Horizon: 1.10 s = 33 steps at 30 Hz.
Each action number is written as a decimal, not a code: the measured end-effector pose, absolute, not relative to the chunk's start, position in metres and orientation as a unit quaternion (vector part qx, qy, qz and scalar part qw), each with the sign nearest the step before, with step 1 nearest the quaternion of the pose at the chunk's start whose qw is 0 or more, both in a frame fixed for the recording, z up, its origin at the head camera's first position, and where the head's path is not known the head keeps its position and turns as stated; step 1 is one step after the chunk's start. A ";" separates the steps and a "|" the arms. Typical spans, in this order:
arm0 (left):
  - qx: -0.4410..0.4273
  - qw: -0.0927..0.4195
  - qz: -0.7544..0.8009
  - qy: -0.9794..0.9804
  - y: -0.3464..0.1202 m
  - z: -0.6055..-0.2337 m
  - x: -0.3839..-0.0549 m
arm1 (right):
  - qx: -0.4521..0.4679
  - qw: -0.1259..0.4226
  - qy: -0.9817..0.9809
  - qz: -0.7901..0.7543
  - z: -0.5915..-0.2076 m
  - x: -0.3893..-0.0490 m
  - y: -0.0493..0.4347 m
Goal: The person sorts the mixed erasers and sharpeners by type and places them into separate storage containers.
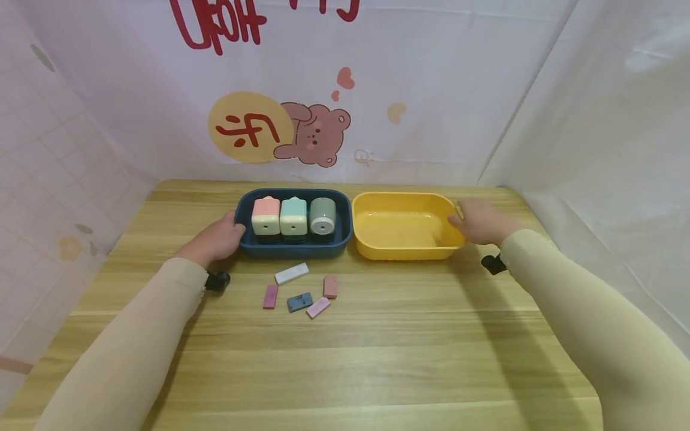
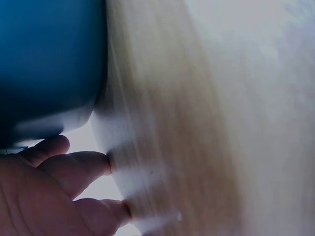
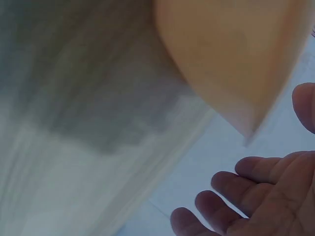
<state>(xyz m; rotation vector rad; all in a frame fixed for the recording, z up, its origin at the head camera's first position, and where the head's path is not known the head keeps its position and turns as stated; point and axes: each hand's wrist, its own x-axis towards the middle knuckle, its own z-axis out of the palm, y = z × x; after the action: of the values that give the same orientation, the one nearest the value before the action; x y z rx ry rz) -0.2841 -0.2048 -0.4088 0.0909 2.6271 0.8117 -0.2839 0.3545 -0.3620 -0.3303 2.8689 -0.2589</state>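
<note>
- Nearest you, five small blocks [image 1: 299, 301] lie loose on the wooden table [image 1: 377, 371].
- Your left hand [image 1: 215, 242], fingers loosely spread, is at the blue tray [image 1: 293, 250]'s left end; contact is unclear.
- Your right hand [image 1: 480, 222], loosely open and gripping nothing, is by the yellow tray [image 1: 406, 254]'s right end.
- Inside the blue tray sit three containers [image 1: 293, 218].
- Behind hangs a bear-printed cloth [image 1: 431, 90].

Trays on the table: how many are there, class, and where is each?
2: the blue tray, by the left hand, and the yellow tray, beside it, by the right hand. None seems hidden.
</note>
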 end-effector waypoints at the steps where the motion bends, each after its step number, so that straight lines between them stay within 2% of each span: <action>1: 0.033 0.193 0.289 0.937 -0.205 -0.409 -0.284 | -0.116 0.122 0.982 -0.087 -0.365 -0.284 0.355; 8: 0.040 0.189 0.288 0.938 -0.205 -0.409 -0.283 | -0.107 0.141 0.979 -0.103 -0.385 -0.285 0.362; 13: 0.039 0.190 0.284 0.939 -0.205 -0.409 -0.284 | -0.085 0.157 0.976 -0.125 -0.386 -0.282 0.360; 28: 0.037 0.186 0.282 0.940 -0.205 -0.406 -0.281 | -0.026 0.152 0.979 -0.137 -0.393 -0.283 0.359; 33: 0.033 0.189 0.285 0.939 -0.205 -0.405 -0.280 | -0.006 0.165 0.973 -0.163 -0.394 -0.282 0.360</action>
<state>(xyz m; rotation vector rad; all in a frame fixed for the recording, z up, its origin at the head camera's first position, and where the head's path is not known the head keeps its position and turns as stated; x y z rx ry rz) -0.2804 -0.2051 -0.4054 0.0926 2.6409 0.8006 -0.2817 0.3600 -0.3943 -0.0173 2.7719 -0.4632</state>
